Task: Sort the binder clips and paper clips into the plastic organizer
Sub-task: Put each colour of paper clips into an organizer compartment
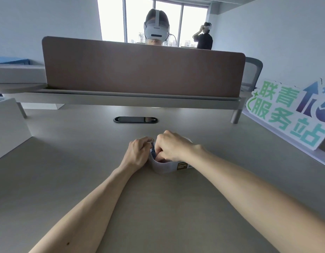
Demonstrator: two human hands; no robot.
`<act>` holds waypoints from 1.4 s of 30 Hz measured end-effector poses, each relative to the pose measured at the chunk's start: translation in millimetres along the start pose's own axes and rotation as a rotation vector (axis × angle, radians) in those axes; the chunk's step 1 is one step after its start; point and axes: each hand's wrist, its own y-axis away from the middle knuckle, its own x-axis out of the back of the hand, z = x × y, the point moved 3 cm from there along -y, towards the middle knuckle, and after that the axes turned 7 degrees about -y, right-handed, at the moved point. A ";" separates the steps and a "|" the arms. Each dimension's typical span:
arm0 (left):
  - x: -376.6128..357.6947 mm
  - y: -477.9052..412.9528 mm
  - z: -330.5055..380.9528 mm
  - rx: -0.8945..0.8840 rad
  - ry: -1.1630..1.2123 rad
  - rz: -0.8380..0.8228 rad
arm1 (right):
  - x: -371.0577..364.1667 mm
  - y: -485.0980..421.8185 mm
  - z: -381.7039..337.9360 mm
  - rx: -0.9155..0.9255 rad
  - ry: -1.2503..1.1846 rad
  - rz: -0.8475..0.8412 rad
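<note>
Both forearms [106, 198] stretch out over the counter [66, 179] to a white organizer [163, 168]. It stands about midway between the counter's left and right edges, nearer the far edge than the near one and short of the dark cable slot [135, 119].

The left hand [138, 152] has its fingers curled, and its fingertips seem to pinch the wire handle of a clip [152, 142] just above the organizer's left rim. The right hand [171, 147] is curled too, its fingers dipping inside the organizer. I cannot tell whether they hold anything.

I'd judge the clip is being set into a compartment. To do that well, lower it straight between the walls, let go only once it rests, and keep the right hand steadying the organizer so it doesn't slide.

The hands cover most of what is inside. Something blue [153, 153] shows by the left wall, and I can't make out any dividers. A dark label [182, 165] is stuck on the near wall.
</note>
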 end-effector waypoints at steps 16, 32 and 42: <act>-0.9 -1.4 -2.1 0.007 0.032 0.041 | 9.2 118.8 136.9 -0.365 -0.251 -0.016; -1.0 -0.5 2.3 0.013 0.027 0.047 | 23.8 35.2 39.9 0.016 -0.280 0.199; 3.2 2.8 -4.3 0.123 -0.054 0.082 | 4.5 20.9 39.9 0.017 -0.345 0.350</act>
